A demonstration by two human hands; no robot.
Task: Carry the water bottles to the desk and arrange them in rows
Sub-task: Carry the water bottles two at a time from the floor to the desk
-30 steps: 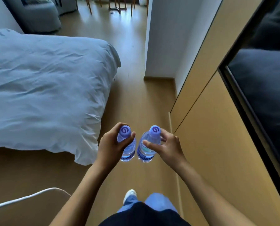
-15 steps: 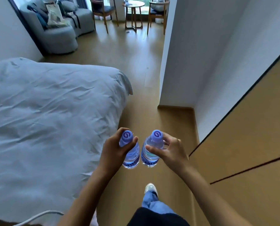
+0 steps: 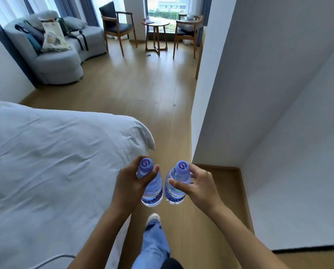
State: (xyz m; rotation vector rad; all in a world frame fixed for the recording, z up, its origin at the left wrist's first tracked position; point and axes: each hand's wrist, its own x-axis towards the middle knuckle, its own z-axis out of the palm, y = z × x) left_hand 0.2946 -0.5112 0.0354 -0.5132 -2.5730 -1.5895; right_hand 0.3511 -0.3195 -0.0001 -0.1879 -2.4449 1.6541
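Observation:
Two small clear water bottles with purple caps hang upright over the wooden floor, almost touching side by side. My left hand point(image 3: 130, 183) grips the left bottle point(image 3: 152, 189) around its neck and shoulder. My right hand point(image 3: 198, 186) holds the right bottle point(image 3: 174, 191) the same way, thumb across its front. Both bottles are full and carry blue labels low down. A desk edge point(image 3: 199, 59) may show as a wooden strip behind the white wall corner; I cannot tell for sure.
A bed point(image 3: 51, 162) with a white duvet fills the left side. A white wall point(image 3: 269, 94) juts out on the right, leaving a floor passage point(image 3: 170, 121) between. Far ahead stand a grey sofa point(image 3: 57, 61), two wooden chairs and a small round table point(image 3: 156, 24) by the window.
The view has tilted up and moved forward past the wooden wardrobe on the right. The seating area by the window has come into sight. Both hands keep their bottles in the same grip.

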